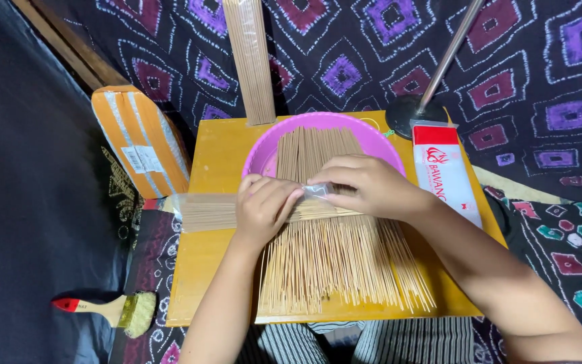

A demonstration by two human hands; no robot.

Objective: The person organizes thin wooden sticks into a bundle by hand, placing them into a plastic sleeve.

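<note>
While both hands clamp packet (237, 210) lying crosswise over loose sticks (341, 259) on table (213, 152): left hand (264, 205), right hand (365, 185) pinch open end. Sticks light, thin, brittle; film slippery; grip bundle mid-length.

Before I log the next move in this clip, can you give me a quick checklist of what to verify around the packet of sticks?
1. Left hand on the clear packet of sticks: ok, it rests on it.
2. Right hand pinching the packet's open end: ok.
3. Sticks fully inside the packet: cannot tell, the hands cover the opening.
4. Loose sticks kept on the wooden board: ok, fanned out from the pink bowl.
5. Printed pouch within reach: ok, beside the right forearm.
</note>
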